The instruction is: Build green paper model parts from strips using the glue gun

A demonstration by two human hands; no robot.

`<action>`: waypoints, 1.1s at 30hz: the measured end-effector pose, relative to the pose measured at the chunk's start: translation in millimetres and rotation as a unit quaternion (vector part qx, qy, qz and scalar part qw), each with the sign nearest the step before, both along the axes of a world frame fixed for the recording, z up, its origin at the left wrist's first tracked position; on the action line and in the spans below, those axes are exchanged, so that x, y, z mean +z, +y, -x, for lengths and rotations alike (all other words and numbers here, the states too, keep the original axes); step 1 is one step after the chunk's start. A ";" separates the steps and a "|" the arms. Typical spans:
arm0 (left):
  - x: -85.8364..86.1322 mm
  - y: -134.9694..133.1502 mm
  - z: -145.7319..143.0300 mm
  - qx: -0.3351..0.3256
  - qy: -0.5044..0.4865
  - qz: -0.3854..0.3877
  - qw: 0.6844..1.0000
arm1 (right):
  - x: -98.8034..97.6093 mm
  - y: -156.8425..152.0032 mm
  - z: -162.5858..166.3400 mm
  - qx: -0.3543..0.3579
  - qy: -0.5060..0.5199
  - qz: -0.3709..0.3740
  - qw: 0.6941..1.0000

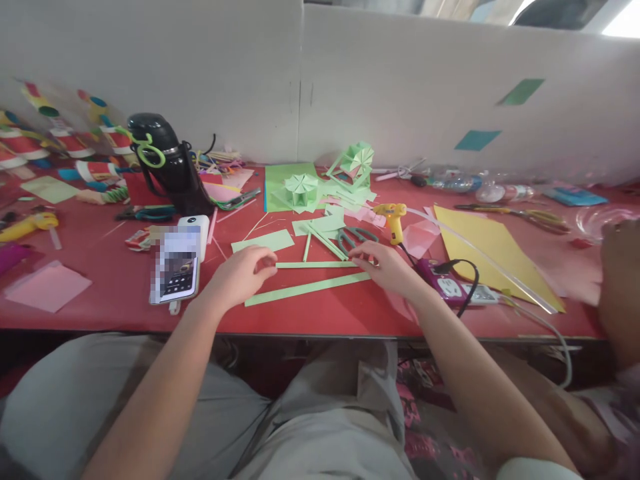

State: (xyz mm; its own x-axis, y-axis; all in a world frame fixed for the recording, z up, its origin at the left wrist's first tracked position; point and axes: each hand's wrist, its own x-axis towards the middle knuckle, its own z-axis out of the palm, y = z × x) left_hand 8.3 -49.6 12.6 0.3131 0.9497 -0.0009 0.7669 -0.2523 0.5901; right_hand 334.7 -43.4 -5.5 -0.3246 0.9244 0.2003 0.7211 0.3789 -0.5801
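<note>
A narrow light-green paper strip (315, 265) stretches between my two hands just above the red table. My left hand (246, 268) pinches its left end between thumb and fingers. At the other end, my right hand (380, 265) has its fingers closed on the strip. Nearer the table edge lies a second green strip (305, 289), slanting up to the right under my right hand. Thin rolled green paper sticks (325, 241) lie just beyond. Scissors (357, 237) rest behind my right fingers, partly hidden by them.
A yellow glue gun (393, 220) stands right of the scissors, near a purple power socket (445, 283). Green folded-paper models (301, 190) sit at the back. On the left are a phone (180, 263) and a black flask (167, 163). Another person's arm (620, 287) is at far right.
</note>
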 end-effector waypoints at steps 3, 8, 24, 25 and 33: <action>-8.3 7.8 -15.6 -0.002 0.018 -0.038 0.999 | 2.8 9.7 2.0 0.006 -0.039 0.020 0.999; -15.4 12.9 -21.0 -0.012 0.024 -0.031 0.999 | 1.5 16.2 12.3 0.019 -0.089 0.022 0.996; 9.3 -13.0 27.0 -0.005 -0.071 0.059 0.996 | 18.6 7.8 -3.5 -0.005 0.010 0.125 0.992; 10.6 -15.5 30.5 -0.007 -0.051 0.067 0.996 | 18.5 7.9 -6.0 -0.012 0.004 0.128 0.992; 10.4 -22.1 37.9 -0.004 0.013 0.121 0.993 | 11.0 9.7 -16.9 -0.062 0.006 0.137 0.989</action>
State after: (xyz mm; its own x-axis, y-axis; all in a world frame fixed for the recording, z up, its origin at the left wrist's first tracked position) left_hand -29.6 -71.8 23.0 0.3170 0.9183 -0.2370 0.7812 -0.1111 0.6143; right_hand 351.6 -33.6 5.5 -0.2048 0.9769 -0.0607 0.7440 0.1150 -0.6582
